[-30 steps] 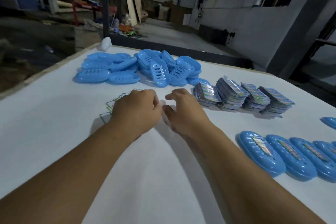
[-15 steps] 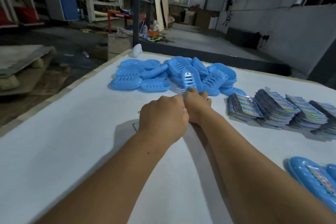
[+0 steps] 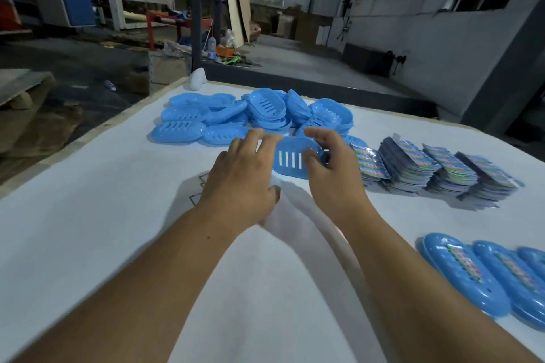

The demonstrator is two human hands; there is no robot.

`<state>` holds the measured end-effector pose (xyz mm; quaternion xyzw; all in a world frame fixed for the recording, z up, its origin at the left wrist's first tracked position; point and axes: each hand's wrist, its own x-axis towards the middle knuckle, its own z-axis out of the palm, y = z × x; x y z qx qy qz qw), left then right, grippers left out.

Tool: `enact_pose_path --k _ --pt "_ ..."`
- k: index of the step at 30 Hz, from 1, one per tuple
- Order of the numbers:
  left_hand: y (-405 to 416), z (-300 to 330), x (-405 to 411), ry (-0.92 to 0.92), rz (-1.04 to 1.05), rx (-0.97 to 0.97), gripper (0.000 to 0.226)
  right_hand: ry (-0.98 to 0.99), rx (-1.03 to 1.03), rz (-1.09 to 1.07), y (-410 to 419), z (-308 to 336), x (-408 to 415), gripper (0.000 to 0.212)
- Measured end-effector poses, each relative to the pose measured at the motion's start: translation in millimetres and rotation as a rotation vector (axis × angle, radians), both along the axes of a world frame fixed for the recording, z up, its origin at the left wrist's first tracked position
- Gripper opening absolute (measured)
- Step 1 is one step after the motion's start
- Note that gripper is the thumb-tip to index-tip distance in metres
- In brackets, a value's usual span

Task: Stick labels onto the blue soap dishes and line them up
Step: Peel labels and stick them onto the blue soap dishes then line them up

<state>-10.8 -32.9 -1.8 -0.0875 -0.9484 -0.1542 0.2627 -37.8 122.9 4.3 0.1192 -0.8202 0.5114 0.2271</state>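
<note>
Both hands on one glossy oval blue soap dish (image 3: 292, 160) with slotted bottom: left hand (image 3: 240, 177) fingers curled on its left rim, right hand (image 3: 333, 174) pinching its right end, the loose plastic pile (image 3: 253, 115) just beyond the fingertips.

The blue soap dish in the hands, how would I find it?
On the white table, look just in front of the heap of blue plastic soap dishes. One oval blue dish with white-looking slots sits between the left hand and right hand, the only one being held.
</note>
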Motion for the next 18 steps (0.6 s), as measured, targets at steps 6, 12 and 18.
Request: enact_pose_path --k 6,12,18 --pt "4 5 11 -0.02 -0.159 0.029 0.1 -0.414 -0.579 0.108 25 13 17 0.027" --pt "9 1 10 -0.188 -0.275 0.157 0.092 -0.702 -0.623 0.157 37 15 20 0.02" --pt "9 0 10 -0.35 -0.334 0.194 0.082 -0.743 -0.385 0.168 42 11 18 0.016"
